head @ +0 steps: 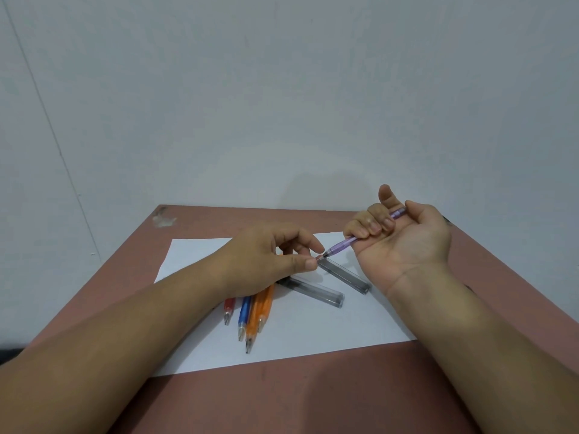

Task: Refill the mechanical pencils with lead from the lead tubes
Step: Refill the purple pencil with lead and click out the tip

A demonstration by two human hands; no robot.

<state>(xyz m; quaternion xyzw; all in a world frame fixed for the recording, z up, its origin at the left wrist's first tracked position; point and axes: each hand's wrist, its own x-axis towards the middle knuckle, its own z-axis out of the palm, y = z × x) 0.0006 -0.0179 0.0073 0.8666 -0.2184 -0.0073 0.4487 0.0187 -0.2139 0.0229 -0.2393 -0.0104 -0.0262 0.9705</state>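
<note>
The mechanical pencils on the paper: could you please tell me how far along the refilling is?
Nothing shows as finished. In hand: the right hand grips the purple pencil, and the left hand pinches something small at its end. Two lead tubes lie on the paper. Left: the red pencil, blue pencil and two orange pencils; whether any already hold lead cannot be told.

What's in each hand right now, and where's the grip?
Right hand grips the purple pencil around mid-barrel. Left hand pinches something small at the pencil's near end; what it is cannot be told.

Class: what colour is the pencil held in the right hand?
Purple, translucent; seen in the head view.
</note>
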